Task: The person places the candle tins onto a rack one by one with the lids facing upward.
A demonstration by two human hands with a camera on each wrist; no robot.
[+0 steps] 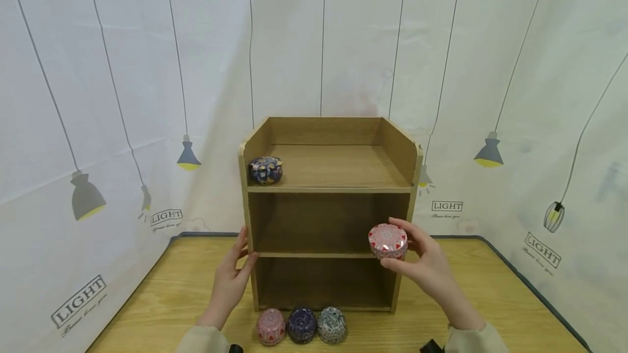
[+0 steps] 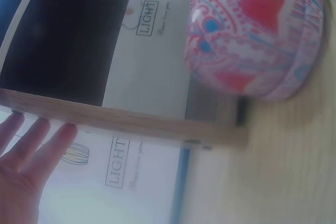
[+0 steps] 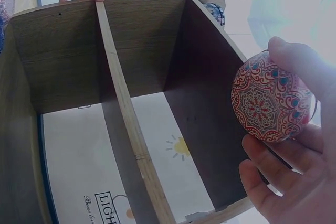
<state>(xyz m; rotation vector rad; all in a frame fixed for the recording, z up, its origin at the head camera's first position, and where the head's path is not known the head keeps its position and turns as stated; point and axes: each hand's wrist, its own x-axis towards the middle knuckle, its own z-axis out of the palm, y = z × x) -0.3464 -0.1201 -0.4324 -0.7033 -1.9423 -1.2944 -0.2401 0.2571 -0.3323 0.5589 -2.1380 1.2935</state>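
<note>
My right hand (image 1: 426,257) holds a round pink-and-red patterned tin (image 1: 388,241) in front of the right end of the middle shelf. Thumb and fingers pinch it by its rim, and the right wrist view shows a mandala design on the tin (image 3: 271,97). At the left side of a small wooden shelf unit (image 1: 330,190), my left hand (image 1: 233,277) touches the side panel with straight fingers (image 2: 58,148), its thumb at the front edge. A dark blue floral tin (image 1: 266,170) sits on the top shelf, at the left end.
On the table before the unit stand a pink tin (image 1: 271,327), a dark purple tin (image 1: 301,325) and a green-and-white leafy tin (image 1: 332,324) in a row. The wooden table (image 1: 162,282) meets a white backdrop (image 1: 211,97) printed with lamps.
</note>
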